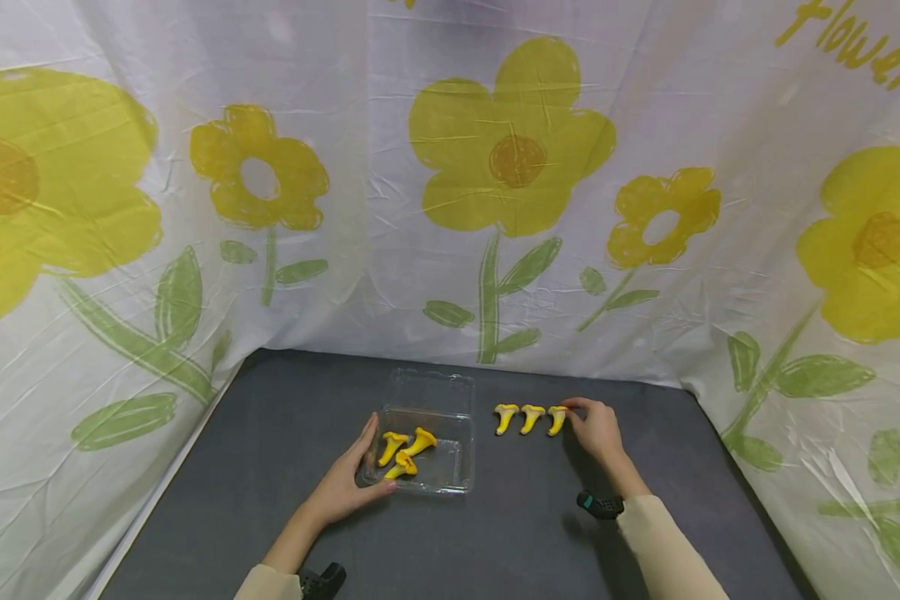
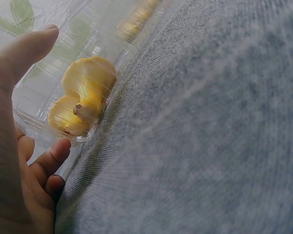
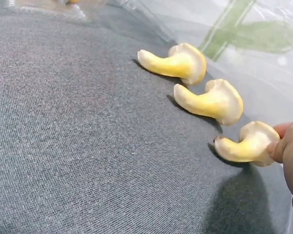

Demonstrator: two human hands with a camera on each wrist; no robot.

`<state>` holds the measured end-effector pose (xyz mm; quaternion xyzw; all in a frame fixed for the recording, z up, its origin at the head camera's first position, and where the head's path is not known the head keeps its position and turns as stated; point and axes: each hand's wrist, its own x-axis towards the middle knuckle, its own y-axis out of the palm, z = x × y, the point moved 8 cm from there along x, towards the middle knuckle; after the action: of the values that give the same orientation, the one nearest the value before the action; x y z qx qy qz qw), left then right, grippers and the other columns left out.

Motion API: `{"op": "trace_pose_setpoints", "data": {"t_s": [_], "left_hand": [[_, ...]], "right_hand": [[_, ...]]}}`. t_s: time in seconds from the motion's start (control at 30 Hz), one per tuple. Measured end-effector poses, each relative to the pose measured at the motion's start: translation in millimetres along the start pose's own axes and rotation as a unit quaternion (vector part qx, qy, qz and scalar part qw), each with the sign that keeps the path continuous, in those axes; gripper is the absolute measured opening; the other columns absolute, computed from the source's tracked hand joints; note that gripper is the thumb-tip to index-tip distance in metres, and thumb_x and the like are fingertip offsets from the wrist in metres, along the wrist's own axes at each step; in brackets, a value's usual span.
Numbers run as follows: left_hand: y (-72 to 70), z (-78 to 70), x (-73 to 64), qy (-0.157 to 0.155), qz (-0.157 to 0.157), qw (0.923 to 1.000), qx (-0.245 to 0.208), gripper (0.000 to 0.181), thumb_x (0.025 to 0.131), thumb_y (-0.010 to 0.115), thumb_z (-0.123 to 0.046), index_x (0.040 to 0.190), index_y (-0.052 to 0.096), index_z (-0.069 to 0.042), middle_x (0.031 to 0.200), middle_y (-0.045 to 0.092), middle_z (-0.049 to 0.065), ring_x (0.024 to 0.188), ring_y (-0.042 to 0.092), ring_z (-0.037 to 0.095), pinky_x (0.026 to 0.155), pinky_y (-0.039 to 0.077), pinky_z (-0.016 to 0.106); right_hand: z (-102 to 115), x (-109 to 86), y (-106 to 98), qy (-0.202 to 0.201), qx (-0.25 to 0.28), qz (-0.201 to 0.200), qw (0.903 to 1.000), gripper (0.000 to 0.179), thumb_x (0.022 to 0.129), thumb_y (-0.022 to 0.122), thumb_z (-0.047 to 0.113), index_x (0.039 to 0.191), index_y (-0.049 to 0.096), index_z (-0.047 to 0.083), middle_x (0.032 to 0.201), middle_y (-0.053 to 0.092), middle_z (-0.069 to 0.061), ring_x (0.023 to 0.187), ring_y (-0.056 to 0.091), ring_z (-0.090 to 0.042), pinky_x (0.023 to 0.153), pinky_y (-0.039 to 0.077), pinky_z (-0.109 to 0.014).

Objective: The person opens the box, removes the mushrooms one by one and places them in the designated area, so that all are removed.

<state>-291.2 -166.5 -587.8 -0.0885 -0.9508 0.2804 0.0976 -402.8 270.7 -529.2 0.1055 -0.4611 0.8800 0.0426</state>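
A clear plastic clamshell container (image 1: 457,467) lies with its lid folded back, and three yellow mushrooms (image 1: 422,442) are inside at its left. My left hand (image 1: 348,483) holds the container's left side, spanning it between thumb and fingers. In the left wrist view the mushrooms (image 2: 90,85) show through the clear wall. To the container's right, three more mushrooms stand in a row: a left one (image 1: 506,418), a middle one (image 1: 531,418) and a right one (image 3: 249,145). My right hand (image 1: 596,429) pinches the right one by its cap edge with thumb and finger.
A dark grey cloth-covered table (image 1: 510,533) lies under everything. White curtains (image 1: 375,183) printed with yellow flowers hang behind it and along both sides. The container's raised lid (image 1: 431,392) stands toward the back. Dark straps with devices are on both wrists.
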Motion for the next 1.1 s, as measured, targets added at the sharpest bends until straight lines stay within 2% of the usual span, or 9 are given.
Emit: {"op": "trace_pose_setpoints", "data": {"t_s": [0.27,0.9,1.1], "left_hand": [[-0.5,-2.2,-0.4,0.004,0.001,1.0,0.003,0.117,0.088,0.086,-0.044,0.173,0.011,-0.015,0.178,0.015,0.008,0.085,0.046,0.005,0.088,0.038,0.033],[-0.2,0.0,0.4,0.013,0.001,0.9999,-0.001,0.117,0.088,0.086,-0.044,0.173,0.01,-0.015,0.178,0.013,0.011,0.084,0.046,0.005,0.087,0.038,0.032],[0.6,1.4,0.3,0.006,0.002,1.0,0.002,0.117,0.088,0.086,-0.046,0.173,0.01,-0.017,0.178,0.013,0.009,0.083,0.045,0.006,0.085,0.038,0.031]], "right_hand": [[0.7,-2.0,0.5,-0.003,-0.002,0.001,1.0,0.021,0.1,0.072,0.006,0.119,0.08,0.004,0.109,0.078,-0.02,0.043,0.033,-0.01,0.045,0.033,-0.027],[1.0,-3.6,1.0,-0.01,-0.005,-0.001,0.9999,0.026,0.097,0.075,0.005,0.123,0.078,0.004,0.114,0.078,-0.02,0.043,0.034,-0.011,0.045,0.033,-0.027],[1.3,-3.9,1.0,-0.006,-0.007,0.002,1.0,0.026,0.097,0.075,0.005,0.123,0.078,0.004,0.118,0.077,-0.019,0.045,0.034,-0.011,0.046,0.033,-0.028]]}}
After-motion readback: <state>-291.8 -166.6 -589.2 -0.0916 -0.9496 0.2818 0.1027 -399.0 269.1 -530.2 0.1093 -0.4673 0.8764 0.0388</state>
